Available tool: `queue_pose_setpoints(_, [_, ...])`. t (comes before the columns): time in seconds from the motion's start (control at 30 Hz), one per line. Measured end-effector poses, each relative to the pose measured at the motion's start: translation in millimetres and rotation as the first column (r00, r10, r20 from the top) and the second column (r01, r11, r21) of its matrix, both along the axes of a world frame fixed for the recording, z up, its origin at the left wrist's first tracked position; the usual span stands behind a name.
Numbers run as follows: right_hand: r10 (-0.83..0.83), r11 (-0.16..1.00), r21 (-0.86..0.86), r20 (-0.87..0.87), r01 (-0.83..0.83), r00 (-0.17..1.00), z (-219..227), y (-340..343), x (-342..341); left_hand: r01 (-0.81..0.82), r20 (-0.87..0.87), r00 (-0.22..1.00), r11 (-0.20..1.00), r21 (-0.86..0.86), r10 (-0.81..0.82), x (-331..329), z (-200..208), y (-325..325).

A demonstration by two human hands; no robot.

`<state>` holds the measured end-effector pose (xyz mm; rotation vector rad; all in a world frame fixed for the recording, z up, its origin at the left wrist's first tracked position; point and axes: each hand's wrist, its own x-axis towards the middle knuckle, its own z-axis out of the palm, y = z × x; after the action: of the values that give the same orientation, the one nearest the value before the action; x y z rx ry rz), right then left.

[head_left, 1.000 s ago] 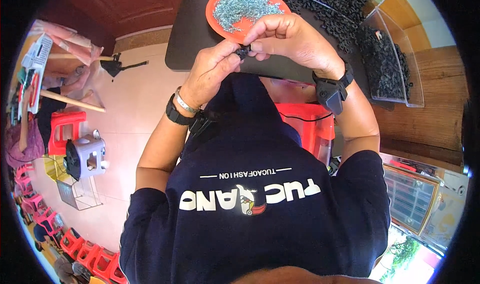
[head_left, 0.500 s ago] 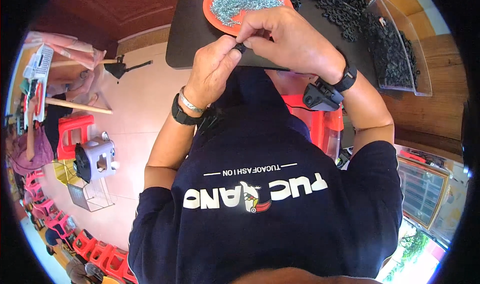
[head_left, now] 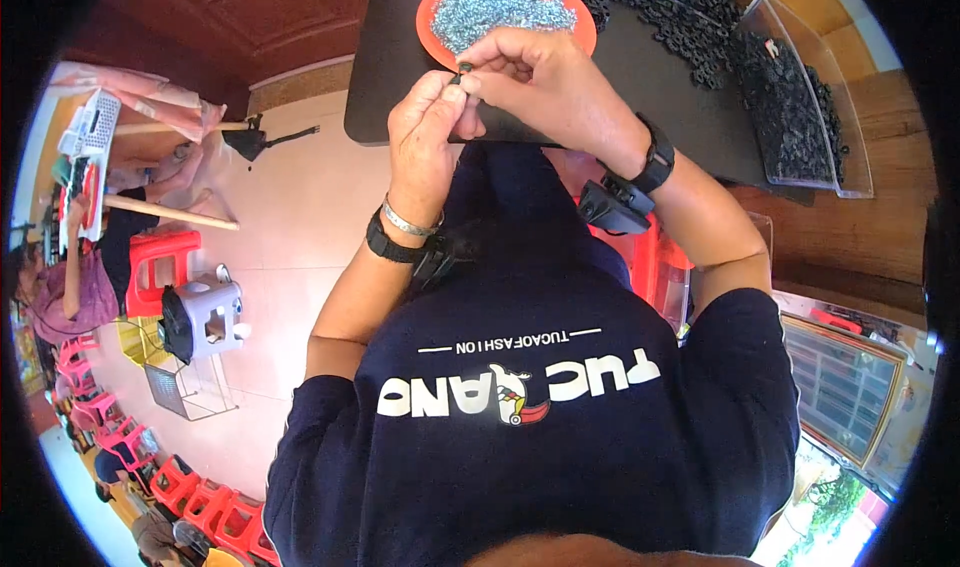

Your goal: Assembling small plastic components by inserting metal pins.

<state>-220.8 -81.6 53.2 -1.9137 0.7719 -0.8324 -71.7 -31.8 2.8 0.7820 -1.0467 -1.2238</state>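
Observation:
My left hand and my right hand meet just above the near edge of the dark table. Pinched between their fingertips is a small black part, seemingly ring-shaped at its top; the fingers cover most of it. Thumb and forefinger of each hand are closed on it. Right beyond my hands stands an orange-red plate heaped with small shiny metal pieces, too small to name. My right hand partly overlaps the plate's near rim.
Loose black parts spread over the table's far right, beside a clear bin full of similar pieces. Red stools and a pale purple stool stand on the floor at left. Another person sits at the far left.
Both hands have shifted slightly left with the black part still between them. My right forearm has swung inward, and the view has moved a little.

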Motion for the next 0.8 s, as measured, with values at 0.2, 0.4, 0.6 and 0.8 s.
queue_pose_setpoints(0.2, [-0.144,0.835,-0.545,-0.090,0.073,0.985,-1.5,9.3,4.0,0.002,-0.091,0.996,0.989,0.149,0.012,3.3,2.3,-1.3])
queue_pose_setpoints(0.4, [-0.215,0.777,-0.626,-0.154,0.073,0.964,-7.7,6.4,-1.0,-0.026,-0.003,1.000,0.993,0.118,0.027,-6.3,-3.7,-4.8])
queue_pose_setpoints(0.6, [-0.236,0.699,-0.711,-0.129,0.076,0.963,-14.1,7.7,-3.4,-0.084,0.040,0.996,0.995,0.058,0.082,-18.2,-0.8,-0.6])
queue_pose_setpoints(0.8, [-0.291,0.664,-0.740,-0.122,0.109,0.949,-16.8,10.6,-9.9,-0.039,0.123,0.992,0.998,0.052,0.032,-15.9,2.3,-1.2])
